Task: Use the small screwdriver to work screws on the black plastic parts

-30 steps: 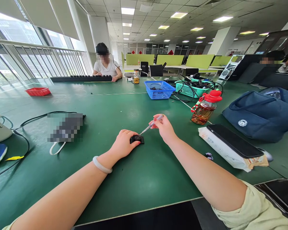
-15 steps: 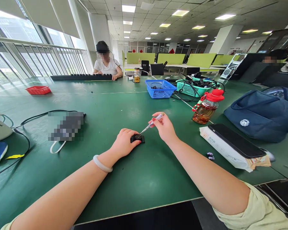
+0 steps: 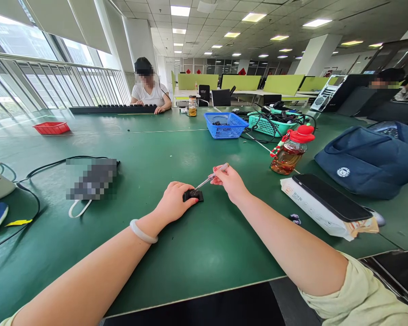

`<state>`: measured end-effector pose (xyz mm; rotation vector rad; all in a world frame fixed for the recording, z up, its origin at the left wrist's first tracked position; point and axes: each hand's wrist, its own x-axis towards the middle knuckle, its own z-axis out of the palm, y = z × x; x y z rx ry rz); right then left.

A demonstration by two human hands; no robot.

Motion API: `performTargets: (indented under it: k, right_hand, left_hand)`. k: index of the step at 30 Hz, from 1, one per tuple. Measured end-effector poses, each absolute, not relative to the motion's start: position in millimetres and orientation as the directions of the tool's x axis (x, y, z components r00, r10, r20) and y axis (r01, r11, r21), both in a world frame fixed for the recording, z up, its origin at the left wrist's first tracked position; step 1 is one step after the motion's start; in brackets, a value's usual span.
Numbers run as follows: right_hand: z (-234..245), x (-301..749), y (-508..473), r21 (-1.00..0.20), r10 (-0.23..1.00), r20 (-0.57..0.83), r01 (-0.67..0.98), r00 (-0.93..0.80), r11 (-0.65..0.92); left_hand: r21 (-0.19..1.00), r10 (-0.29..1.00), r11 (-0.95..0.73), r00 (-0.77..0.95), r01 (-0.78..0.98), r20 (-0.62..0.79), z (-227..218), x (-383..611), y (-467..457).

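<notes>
My left hand rests on the green table and grips a small black block-like part between thumb and fingers. Small details on top of the part are too fine to make out. In my right hand is a slim screwdriver with a clear handle, pinched between thumb and fingers. The tool slants down to the left, and its tip is at the upper face of the black part. Whether the tip sits in a screw I cannot tell.
Right of my arm lie a white packet with a black phone on it, a red-lidded bottle and a navy bag. Farther off stand a blue basket and a red tray. A person sits opposite.
My right hand and the screwdriver handle have lowered a little, so the tool slants less steeply. The left hand still holds the black part; the whole view has shifted slightly.
</notes>
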<state>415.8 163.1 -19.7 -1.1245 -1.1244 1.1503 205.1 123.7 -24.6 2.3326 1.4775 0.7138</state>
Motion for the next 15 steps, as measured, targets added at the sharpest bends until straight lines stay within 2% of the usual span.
performTargets:
  k: [8, 15]
  right_hand:
    - [-18.8, 416.9, 162.8, -0.996, 0.995, 0.005, -0.092, 0.104, 0.014]
    - [-19.8, 418.4, 163.2, -0.983, 0.999, 0.007, -0.183, 0.044, 0.015]
  left_hand:
    - [0.489, 0.907, -0.421, 0.356, 0.764, 0.224, -22.3, 205.2, 123.5]
    - [0.483, 0.906, -0.423, 0.35, 0.767, 0.237, -22.6, 205.4, 123.6]
